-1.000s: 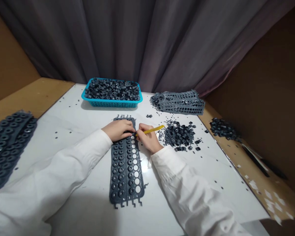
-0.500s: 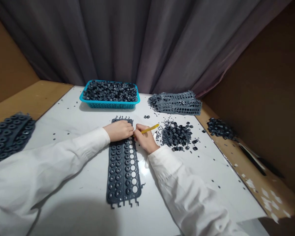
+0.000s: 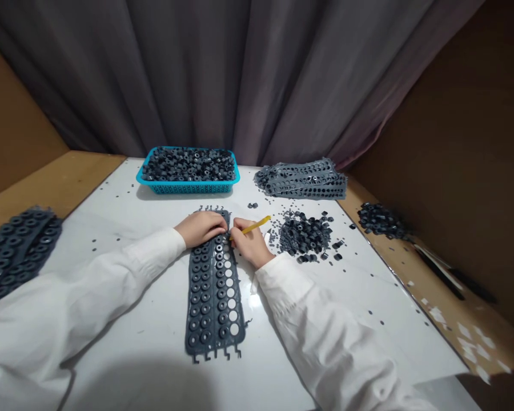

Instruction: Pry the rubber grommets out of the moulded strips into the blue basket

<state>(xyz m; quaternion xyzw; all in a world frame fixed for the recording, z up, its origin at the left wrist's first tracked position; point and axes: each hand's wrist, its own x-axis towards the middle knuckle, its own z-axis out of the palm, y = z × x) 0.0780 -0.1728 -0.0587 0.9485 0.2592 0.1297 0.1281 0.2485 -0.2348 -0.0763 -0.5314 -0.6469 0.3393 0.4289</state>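
A dark grey moulded rubber sheet [image 3: 214, 308] with rows of raised rings lies lengthwise in front of me on the white tabletop. Its rightmost column has round holes through which white shows. My left hand [image 3: 202, 227] rests across the sheet's upper part, fingers bent and closed at the right columns; what the fingertips pinch, if anything, is hidden. Beside it, my right hand [image 3: 252, 242] grips a thin yellow stick-like tool [image 3: 259, 223]. The tool's lower end meets the sheet near the left fingertips, at the top of the holed column.
A blue basket [image 3: 187, 187] full of small dark rings stands at the back. Punched sheets [image 3: 302, 178] are stacked at back right, above a heap of loose dark pieces [image 3: 306, 234]. More ringed sheets [image 3: 19, 251] lie left. A dark pile [image 3: 381, 221] and a knife-like tool [image 3: 439, 271] lie right.
My left hand has drawn slightly left and its fingers are more bent, uncovering more of the sheet's ring rows. The right hand still holds the yellow tool, shifted slightly left. The camera view moved a little.
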